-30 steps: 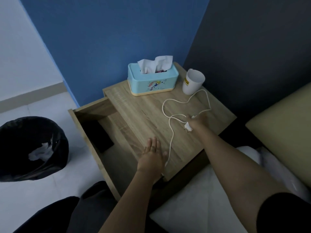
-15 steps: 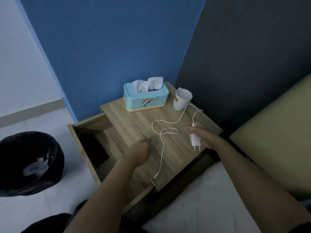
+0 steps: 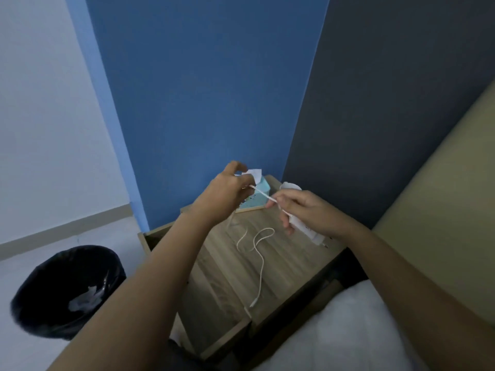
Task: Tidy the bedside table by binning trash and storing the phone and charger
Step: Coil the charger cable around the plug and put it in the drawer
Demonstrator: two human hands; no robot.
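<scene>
Now both my hands are raised above the bedside table [image 3: 281, 274]: my right hand [image 3: 310, 212] grips the white charger plug [image 3: 308, 230], and my left hand [image 3: 227, 192] pinches its cable [image 3: 261, 195], which half a second ago lay flat. Any writing on the tissue box [image 3: 257, 200] or cup [image 3: 290, 186] is seemingly hidden behind my hands.

Dim, bluish, even light is washing the soft, slightly blurred frame, with wide-angle distortion bending the edges.
</scene>
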